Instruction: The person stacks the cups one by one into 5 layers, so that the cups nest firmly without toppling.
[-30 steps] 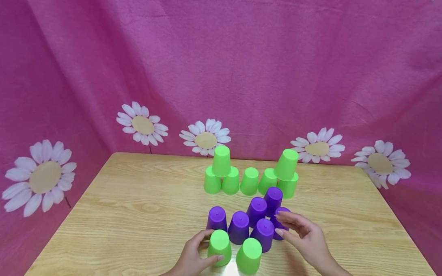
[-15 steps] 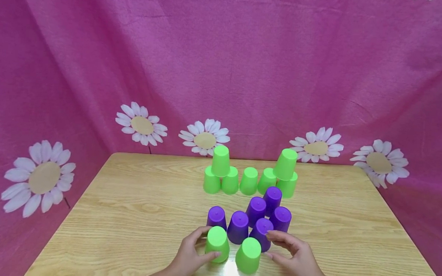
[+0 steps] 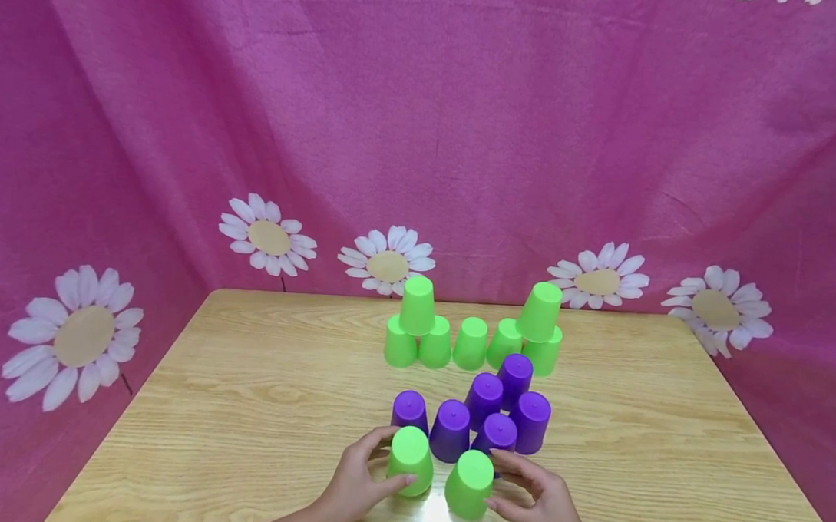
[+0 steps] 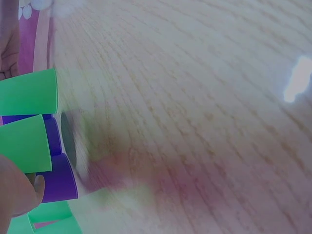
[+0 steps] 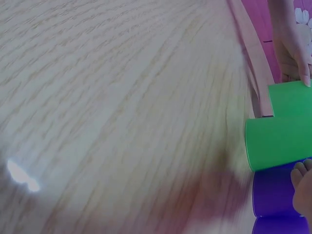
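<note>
My left hand grips an upside-down green cup, fingers behind it and thumb along its front. In the right wrist view that cup has its rim higher off the table than the neighbouring green cup. To its right, the second green cup stands upside down in front of the purple cups. My right hand is at this cup's right side, thumb and fingers parted and fingertips right at its wall. Directly behind stand purple cups, including a left one, a middle one and a partly hidden one.
Further purple cups run back towards the right, one behind my right hand. At the back, a row of green cups carries one cup on its left pair and another on its right. A pink flowered cloth hangs behind the wooden table.
My right hand has moved left and nearer, from the right-hand purple cup to the right front green cup. The left hand has shifted its green cup slightly up and left in the head view.
</note>
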Demonstrator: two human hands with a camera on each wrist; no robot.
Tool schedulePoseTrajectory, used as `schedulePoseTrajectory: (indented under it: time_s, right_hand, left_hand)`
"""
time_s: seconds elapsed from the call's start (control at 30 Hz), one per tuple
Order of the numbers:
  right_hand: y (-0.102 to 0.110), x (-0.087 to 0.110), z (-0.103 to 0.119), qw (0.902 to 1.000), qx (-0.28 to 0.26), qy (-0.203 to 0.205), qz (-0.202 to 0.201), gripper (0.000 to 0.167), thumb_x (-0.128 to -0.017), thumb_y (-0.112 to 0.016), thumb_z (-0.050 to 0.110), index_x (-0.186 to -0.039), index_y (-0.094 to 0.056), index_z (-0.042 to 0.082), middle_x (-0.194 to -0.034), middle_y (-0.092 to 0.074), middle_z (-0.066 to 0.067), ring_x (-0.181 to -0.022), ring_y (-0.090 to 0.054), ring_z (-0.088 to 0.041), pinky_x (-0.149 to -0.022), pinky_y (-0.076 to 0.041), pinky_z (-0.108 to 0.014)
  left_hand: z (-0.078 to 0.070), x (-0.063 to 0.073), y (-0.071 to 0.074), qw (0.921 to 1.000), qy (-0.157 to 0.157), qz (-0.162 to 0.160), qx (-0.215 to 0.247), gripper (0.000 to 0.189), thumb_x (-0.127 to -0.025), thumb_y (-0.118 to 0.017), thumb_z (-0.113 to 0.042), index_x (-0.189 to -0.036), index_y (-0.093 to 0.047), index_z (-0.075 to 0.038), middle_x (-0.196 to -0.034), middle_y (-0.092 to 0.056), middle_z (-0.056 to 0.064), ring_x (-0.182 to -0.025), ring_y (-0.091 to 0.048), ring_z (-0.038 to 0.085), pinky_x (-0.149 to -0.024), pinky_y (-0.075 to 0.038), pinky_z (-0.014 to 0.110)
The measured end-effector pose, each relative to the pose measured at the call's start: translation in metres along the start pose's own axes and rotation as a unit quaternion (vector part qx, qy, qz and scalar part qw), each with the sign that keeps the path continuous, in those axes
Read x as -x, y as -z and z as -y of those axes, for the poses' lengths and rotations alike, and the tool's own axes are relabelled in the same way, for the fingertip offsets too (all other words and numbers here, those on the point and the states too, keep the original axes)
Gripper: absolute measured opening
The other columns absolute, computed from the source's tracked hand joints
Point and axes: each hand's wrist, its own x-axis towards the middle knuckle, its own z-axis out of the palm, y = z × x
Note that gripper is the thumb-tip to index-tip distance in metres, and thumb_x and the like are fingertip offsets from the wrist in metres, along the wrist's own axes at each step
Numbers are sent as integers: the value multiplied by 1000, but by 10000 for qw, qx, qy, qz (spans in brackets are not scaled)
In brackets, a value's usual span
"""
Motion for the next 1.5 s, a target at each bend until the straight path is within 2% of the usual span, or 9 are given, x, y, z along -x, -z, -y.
schedulePoseTrajectory:
  time_s: [0.13, 0.37, 0.6, 0.67, 0.8, 0.9, 1.07, 1.2, 1.5]
  right_hand:
    - [-5, -1, 1, 9998, 151, 83, -95, 57, -66, -71, -17, -120, -54, -9, -124, -57, 17, -103, -59, 3, -88, -49, -13]
    - [-12, -3, 2, 9975, 610, -309, -189, 53, -67, -76, -7, -116, -55, -11, -120, -57, 19, -106, -56, 8, -88, -46, -8]
    - [-22, -2, 2, 9874, 1460, -209, -567, 59, -61, -80, -5, -115, -58, -6, -107, -65, -20, -102, -57, 7, -85, -47, -7]
    - [-24, -2, 2, 9853, 1566, -190, -654, 58, -60, -81, -5, -113, -58, -7, -104, -64, -23, -99, -58, 6, -83, -49, -9]
    - [-23, -4, 5, 9863, 1488, -98, -702, 56, -58, -81, -7, -110, -59, -7, -103, -67, -15, -97, -59, 7, -79, -51, -11]
    - [-19, -7, 12, 9895, 1291, 86, -647, 56, -57, -79, -11, -109, -59, -7, -108, -66, 1, -99, -57, 9, -80, -51, -10]
    - [-9, -18, 27, 9956, 844, 46, -411, 54, -61, -76, -13, -111, -57, -8, -115, -60, 17, -102, -55, 8, -84, -48, -9]
    - [-1, -29, 38, 9977, 597, -67, -320, 52, -64, -74, -13, -113, -57, -8, -115, -60, 18, -100, -57, 7, -85, -48, -9]
    - [16, -53, 52, 9982, 285, 424, -300, 55, -63, -69, -22, -115, -55, -11, -118, -61, 11, -104, -57, 2, -85, -50, -11]
  left_hand:
    - [-2, -1, 1, 10000, -4, 52, 30, 54, -73, -77, -18, -119, -54, -1, -116, -62, 14, -103, -60, 18, -90, -52, 31]
    - [-6, -2, 3, 9999, -35, 75, 76, 53, -74, -77, -17, -119, -55, -1, -116, -62, 13, -103, -60, 21, -90, -52, 31]
    - [-10, -3, 3, 9999, -116, 74, 83, 51, -74, -77, -19, -118, -55, -3, -115, -63, 11, -102, -60, 17, -90, -52, 31]
    - [-11, -3, 4, 9999, -96, 78, 104, 51, -74, -77, -20, -118, -56, -4, -115, -63, 10, -103, -59, 15, -91, -52, 32]
    - [-14, -3, 6, 9999, -100, 107, 89, 52, -74, -77, -21, -119, -56, -5, -116, -63, 9, -103, -59, 15, -92, -51, 37]
    - [-17, -5, 9, 9998, -152, 104, 111, 52, -74, -77, -21, -119, -56, -5, -116, -64, 9, -103, -60, 14, -92, -50, 38]
    - [-22, -11, 12, 9994, -295, 18, 183, 49, -75, -76, -20, -118, -57, -7, -114, -65, 9, -99, -60, 11, -91, -50, 33]
    - [-26, -15, 14, 9991, -368, -49, 187, 50, -74, -77, -19, -118, -57, -7, -113, -65, 9, -97, -60, 9, -90, -49, 28]
    - [-40, -27, 21, 9979, -552, -308, 159, 50, -73, -78, -17, -117, -58, -7, -112, -66, 7, -99, -61, 15, -90, -51, 31]
